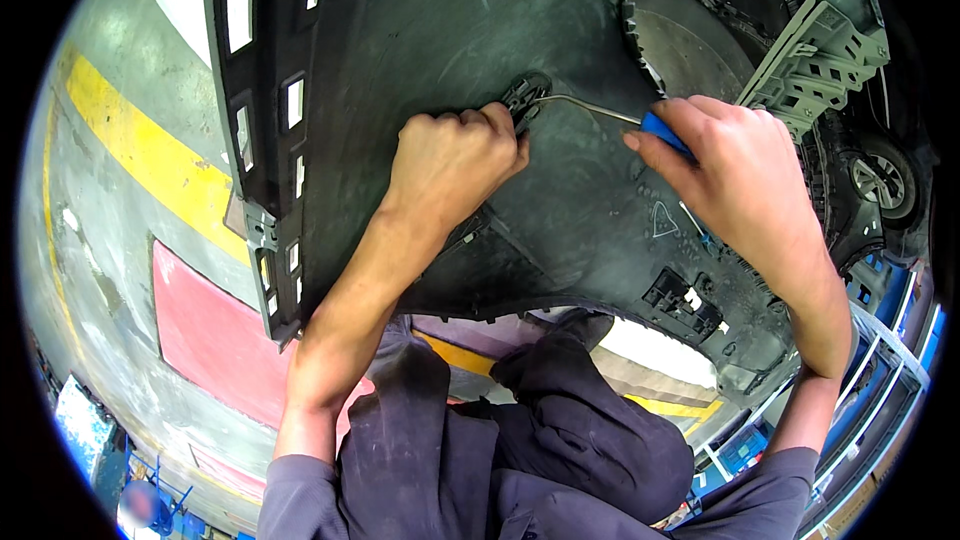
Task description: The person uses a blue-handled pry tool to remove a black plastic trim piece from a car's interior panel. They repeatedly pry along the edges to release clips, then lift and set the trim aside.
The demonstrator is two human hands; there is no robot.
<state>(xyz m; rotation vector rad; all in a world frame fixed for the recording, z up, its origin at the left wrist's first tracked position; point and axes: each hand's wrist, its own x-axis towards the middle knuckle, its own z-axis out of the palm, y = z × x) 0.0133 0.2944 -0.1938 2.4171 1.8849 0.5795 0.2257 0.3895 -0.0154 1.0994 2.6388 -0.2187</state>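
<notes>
A large black plastic bumper cover (390,30) lies in front of me with its inner side showing. Closed into a fist, my left hand (452,160) grips a small black plastic bracket (524,95) on that surface. Its fingertips are mostly hidden behind the knuckles. My right hand (730,165) is wrapped round the blue handle of a bent-shaft pry tool (600,110). The thin metal shaft runs leftward, and its curved tip meets the bracket beside my left hand.
A slotted strip (240,120) edges the cover on the left. At lower right sit a black fitting (680,300) and a slim blue-ended item (700,225). A grey perforated part (820,60), a car wheel (882,178) and metal racks (870,390) stand at the right.
</notes>
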